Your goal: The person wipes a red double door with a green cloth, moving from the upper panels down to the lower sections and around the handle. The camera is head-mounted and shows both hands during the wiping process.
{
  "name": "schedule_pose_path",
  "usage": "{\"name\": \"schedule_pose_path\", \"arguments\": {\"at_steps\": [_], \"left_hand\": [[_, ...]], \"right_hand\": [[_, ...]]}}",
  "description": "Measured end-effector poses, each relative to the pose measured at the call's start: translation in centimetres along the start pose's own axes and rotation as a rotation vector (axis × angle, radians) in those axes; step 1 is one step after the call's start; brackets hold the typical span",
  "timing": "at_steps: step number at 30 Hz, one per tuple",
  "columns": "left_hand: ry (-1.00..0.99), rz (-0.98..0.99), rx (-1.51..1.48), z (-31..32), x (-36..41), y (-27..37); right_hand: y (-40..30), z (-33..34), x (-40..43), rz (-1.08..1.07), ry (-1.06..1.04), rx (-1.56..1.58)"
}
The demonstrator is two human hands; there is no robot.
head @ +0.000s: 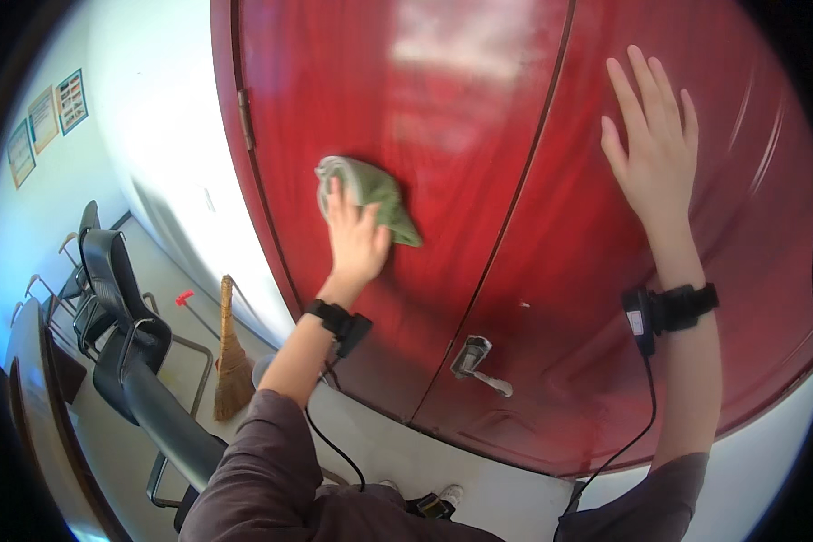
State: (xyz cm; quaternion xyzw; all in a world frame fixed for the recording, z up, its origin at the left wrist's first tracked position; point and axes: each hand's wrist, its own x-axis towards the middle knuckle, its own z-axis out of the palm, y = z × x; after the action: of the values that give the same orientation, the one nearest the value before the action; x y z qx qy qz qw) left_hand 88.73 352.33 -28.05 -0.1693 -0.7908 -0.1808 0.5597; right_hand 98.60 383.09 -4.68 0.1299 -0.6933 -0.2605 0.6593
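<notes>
A glossy red double door (pixel 461 203) fills the view before me. Against its left leaf, my left hand (pixel 358 234) presses a folded green cloth (pixel 386 200) with a pale edge, fingers spread over it. My right hand (pixel 657 146) is raised at the right leaf with fingers apart and nothing held; whether it touches the surface I cannot tell. A metal lever handle (pixel 477 362) sits low near the seam, between my forearms. Each wrist wears a black strap with a small cabled device.
Black armchairs (pixel 125 325) stand at the left beside a dark table edge (pixel 47 406). A straw broom (pixel 229 366) leans near the white wall. Behind it is a red-topped stick (pixel 185 297). A metal hinge (pixel 245 118) is on the door's left edge. Framed sheets (pixel 43 118) hang on the wall.
</notes>
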Motion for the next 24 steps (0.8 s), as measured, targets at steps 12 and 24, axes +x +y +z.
{"name": "schedule_pose_path", "arguments": {"at_steps": [12, 24], "left_hand": [[-0.179, -0.186, 0.226, -3.4, 3.1, -11.6], [0.142, -0.833, -0.020, 4.4, -6.1, -9.5]], "right_hand": [[-0.1, -0.3, 0.2, -0.006, -0.099, -0.014], [-0.2, 0.0, 0.4, -0.073, -0.077, -0.006]]}}
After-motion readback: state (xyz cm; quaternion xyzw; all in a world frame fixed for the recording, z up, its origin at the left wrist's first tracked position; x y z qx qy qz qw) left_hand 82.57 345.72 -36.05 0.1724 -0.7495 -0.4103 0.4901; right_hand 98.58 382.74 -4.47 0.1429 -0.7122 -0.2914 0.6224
